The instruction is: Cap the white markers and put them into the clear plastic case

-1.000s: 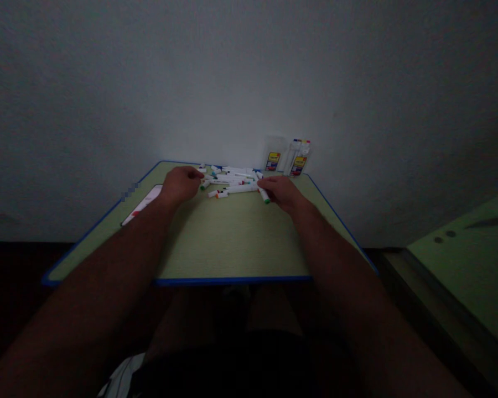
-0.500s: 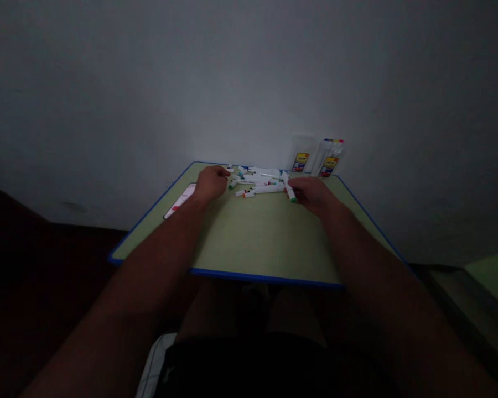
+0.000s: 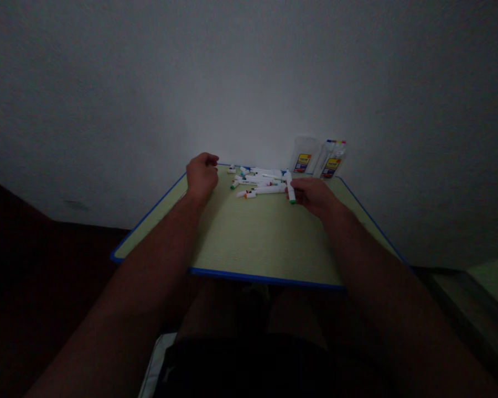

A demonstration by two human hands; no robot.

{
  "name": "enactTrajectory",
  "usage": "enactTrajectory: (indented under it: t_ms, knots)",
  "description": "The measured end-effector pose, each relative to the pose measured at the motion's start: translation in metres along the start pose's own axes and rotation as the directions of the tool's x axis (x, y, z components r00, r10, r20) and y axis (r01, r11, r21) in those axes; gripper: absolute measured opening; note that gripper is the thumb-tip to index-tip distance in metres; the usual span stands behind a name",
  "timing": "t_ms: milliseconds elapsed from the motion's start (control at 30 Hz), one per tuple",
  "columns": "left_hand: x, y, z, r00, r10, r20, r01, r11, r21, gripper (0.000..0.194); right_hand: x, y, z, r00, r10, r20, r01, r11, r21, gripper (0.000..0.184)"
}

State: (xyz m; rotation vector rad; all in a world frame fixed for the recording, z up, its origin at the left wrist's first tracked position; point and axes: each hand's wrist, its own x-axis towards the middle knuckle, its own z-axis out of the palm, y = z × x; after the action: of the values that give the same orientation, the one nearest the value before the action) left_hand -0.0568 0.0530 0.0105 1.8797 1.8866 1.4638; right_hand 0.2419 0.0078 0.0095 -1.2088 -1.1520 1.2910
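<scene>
Marker [image 3: 290, 192], white with a green end, pinched in the person's right hand [image 3: 314, 194], at the right end of a loose pile of markers [image 3: 261, 178] on the table [image 3: 257, 237]. Green end points toward the person. Left hand [image 3: 202, 176] raised left of the pile, fingers curled; from where I stand, can't tell whether it holds anything. Orange-ended piece [image 3: 250, 195] at the pile's near side. Beyond the right hand, clear case [image 3: 301, 149] and second case [image 3: 334, 157], the latter showing coloured tops.

Risks, my guess: fingertip grip is slight; marker could twist loose if it catches the pile. Nudged pieces might roll. Brushing knuckles could tip a case. Dim light might confuse colours.
</scene>
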Motion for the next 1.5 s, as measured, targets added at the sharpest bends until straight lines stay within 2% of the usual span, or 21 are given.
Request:
enactTrajectory:
  t_ms: [100,200,267,367,433,567,767,933,1133,1233,1400,1500]
  knots:
    - [-0.002,0.001,0.001,0.994,0.049,0.093,-0.055,0.997,0.058,0.039,0.000,0.000,0.002,1.000,-0.006,0.003,0.006,1.000,0.000,0.004]
    - [-0.009,0.004,0.007,0.963,0.128,0.236,-0.163,0.977,0.134,0.040,0.000,-0.001,0.003,1.000,-0.020,-0.021,0.021,1.000,0.020,0.003]
    - [-0.014,0.006,0.011,0.929,0.159,0.333,-0.228,0.958,0.176,0.045,-0.001,-0.001,0.003,0.999,-0.026,-0.035,0.027,0.999,0.034,0.004]
    - [-0.020,0.006,0.014,0.848,0.188,0.495,-0.331,0.918,0.219,0.052,-0.002,-0.002,0.004,0.999,-0.024,-0.045,0.025,0.999,0.035,0.005]
    - [-0.022,0.006,0.016,0.804,0.196,0.561,-0.380,0.896,0.231,0.057,-0.002,-0.003,0.005,0.999,-0.019,-0.049,0.020,0.999,0.025,0.005]
    - [-0.024,0.006,0.017,0.767,0.151,0.623,-0.387,0.884,0.262,0.054,-0.002,-0.002,0.004,0.999,-0.018,-0.042,0.019,1.000,0.007,0.006]
    - [-0.021,0.004,0.020,0.835,0.085,0.543,-0.302,0.896,0.325,0.035,0.002,0.001,0.001,0.999,-0.036,-0.024,0.036,0.999,-0.013,0.005]
    - [-0.021,0.007,0.018,0.860,0.089,0.503,-0.271,0.914,0.302,0.027,0.003,0.002,-0.001,1.000,-0.024,-0.011,0.023,0.999,-0.040,0.005]
    - [-0.027,0.014,0.015,0.864,0.068,0.499,-0.256,0.913,0.319,0.047,0.003,0.002,0.000,1.000,-0.016,0.001,0.016,0.999,-0.042,0.007]
    - [-0.027,0.014,0.014,0.859,0.048,0.510,-0.230,0.926,0.300,0.048,0.001,0.000,0.001,1.000,-0.014,-0.008,0.014,0.999,-0.051,0.006]
    - [-0.023,0.017,0.011,0.892,0.009,0.452,-0.126,0.965,0.230,0.040,-0.002,-0.002,0.002,1.000,-0.003,-0.012,0.002,0.999,-0.045,0.006]
    - [-0.021,0.025,0.009,0.902,-0.076,0.425,0.060,0.997,0.052,0.035,-0.001,-0.002,0.003,1.000,-0.002,-0.013,0.001,0.998,-0.055,0.005]
